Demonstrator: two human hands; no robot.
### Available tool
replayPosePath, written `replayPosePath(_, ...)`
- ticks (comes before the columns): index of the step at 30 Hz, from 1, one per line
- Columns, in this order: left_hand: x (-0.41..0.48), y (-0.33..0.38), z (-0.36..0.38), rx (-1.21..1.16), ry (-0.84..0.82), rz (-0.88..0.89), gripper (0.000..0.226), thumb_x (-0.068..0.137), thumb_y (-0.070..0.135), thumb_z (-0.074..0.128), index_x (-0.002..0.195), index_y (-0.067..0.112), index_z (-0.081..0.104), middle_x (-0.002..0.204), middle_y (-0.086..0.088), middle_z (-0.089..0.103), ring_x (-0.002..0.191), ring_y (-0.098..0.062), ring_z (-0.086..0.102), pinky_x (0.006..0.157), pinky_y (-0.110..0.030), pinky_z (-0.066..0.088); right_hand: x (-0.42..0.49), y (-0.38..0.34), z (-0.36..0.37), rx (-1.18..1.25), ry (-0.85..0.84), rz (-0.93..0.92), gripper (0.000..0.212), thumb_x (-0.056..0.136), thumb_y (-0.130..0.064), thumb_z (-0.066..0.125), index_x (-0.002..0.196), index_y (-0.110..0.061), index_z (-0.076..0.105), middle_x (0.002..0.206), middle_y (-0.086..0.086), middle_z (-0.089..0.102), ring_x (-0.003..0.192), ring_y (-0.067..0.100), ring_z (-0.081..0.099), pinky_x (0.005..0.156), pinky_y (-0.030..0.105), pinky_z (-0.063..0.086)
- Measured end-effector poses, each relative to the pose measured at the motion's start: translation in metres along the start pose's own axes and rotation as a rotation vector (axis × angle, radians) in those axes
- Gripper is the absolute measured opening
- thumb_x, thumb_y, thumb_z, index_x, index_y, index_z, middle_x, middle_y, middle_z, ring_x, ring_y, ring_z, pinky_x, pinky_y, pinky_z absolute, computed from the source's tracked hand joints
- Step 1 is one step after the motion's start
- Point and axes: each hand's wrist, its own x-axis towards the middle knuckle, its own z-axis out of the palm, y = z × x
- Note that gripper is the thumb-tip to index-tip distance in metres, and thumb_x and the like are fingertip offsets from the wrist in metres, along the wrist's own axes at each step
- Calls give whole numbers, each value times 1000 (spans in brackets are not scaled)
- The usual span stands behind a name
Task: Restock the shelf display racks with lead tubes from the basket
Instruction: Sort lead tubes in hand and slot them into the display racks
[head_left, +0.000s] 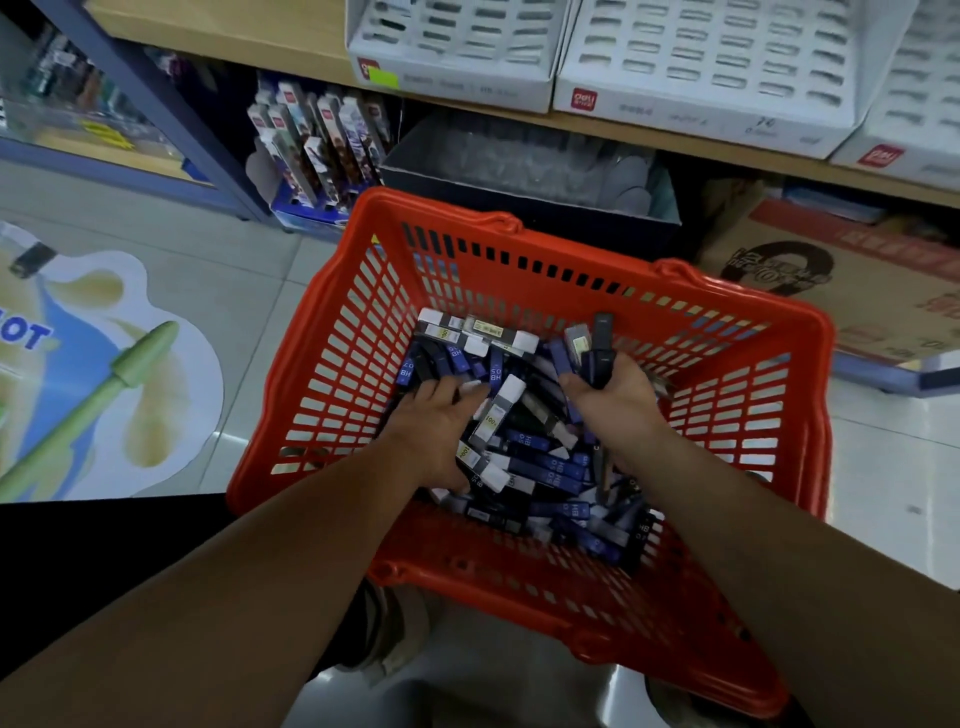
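Lead tubes (524, 452) lie in a loose heap on the bottom of the basket (571, 249); slim, flat-sided cases in dark blue, black and white, some with printed labels, crossing one another at all angles.

Right hand (613, 395) sits in the far right of the heap, fingers curled round a few dark tubes that stand upright out of the fist; left hand (441, 415) lies palm down on the left of the heap, fingers bent in among the tubes; cannot tell whether it has hold of any.

Basket is red plastic with slotted lattice walls and a thick rolled rim; it sits low in front of the person, both forearms reaching down over its near rim; a shoe (384, 634) shows under its near left corner.

Display racks (701, 57) stand above on a pale wooden shelf (234, 41); white card, rows of narrow slots, red logo on the front edges; well apart from the basket.

Under the shelf, just behind the basket: a dark open bin (519, 171); left of it a stand of upright pen packs (317, 145); right of it a printed cardboard box (831, 280).

Glossy tiled floor (883, 457); a large cut-out sticker (104, 374) on it at left.
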Motion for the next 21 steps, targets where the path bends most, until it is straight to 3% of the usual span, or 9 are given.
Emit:
replayPosePath(3, 10, 4, 5, 53, 25, -35, 147, 59, 68, 88, 162, 29, -11, 160, -8, 13, 145, -36, 20, 121, -53, 25, -13, -3, -7, 208, -75, 141, 24, 104, -11, 60, 125, -16, 51, 115, 8, 61, 92, 32, 68, 67, 39, 63)
replayPosePath(6, 16, 3, 2, 40, 57, -64, 139, 62, 64, 88, 162, 27, 0, 155, -9, 23, 141, -37, 26, 115, -54, 35, -20, 2, -14, 275, -90, 174, 17, 102, -7, 63, 117, -12, 58, 110, 14, 67, 84, 30, 68, 64, 36, 60)
replayPosePath(8, 18, 4, 0, -30, 65, -72, 124, 68, 55, 89, 160, 25, 12, 153, -8, 30, 138, -36, 32, 109, -54, 39, -23, 8, -19, 282, -107, 191, 19, 100, -5, 65, 117, -12, 60, 104, 15, 70, 84, 29, 69, 70, 40, 61)
replayPosePath(13, 22, 9, 4, -226, 21, -71, 101, 72, 31, 92, 153, 22, 32, 152, -6, 38, 136, -33, 38, 108, -51, 44, -24, 21, -27, 327, -153, 254, 28, 96, 6, 64, 113, -16, 62, 117, 18, 66, 103, 38, 70, 88, 57, 60)
replayPosePath(18, 23, 10, 10, -282, -52, -74, 73, 89, 14, 73, 152, 15, 35, 151, -12, 39, 138, -34, 39, 110, -46, 42, -17, 23, -28, 257, -76, 267, 26, 92, 2, 66, 115, -12, 63, 92, 13, 63, 80, 29, 61, 61, 37, 55)
replayPosePath(21, 21, 8, 11, -317, -71, -78, 51, 96, 8, 62, 142, 9, 40, 142, -14, 39, 133, -34, 41, 105, -42, 41, -11, 24, -26, 227, -69, 284, 19, 91, -1, 68, 108, -9, 64, 92, 14, 67, 75, 27, 61, 61, 36, 51)
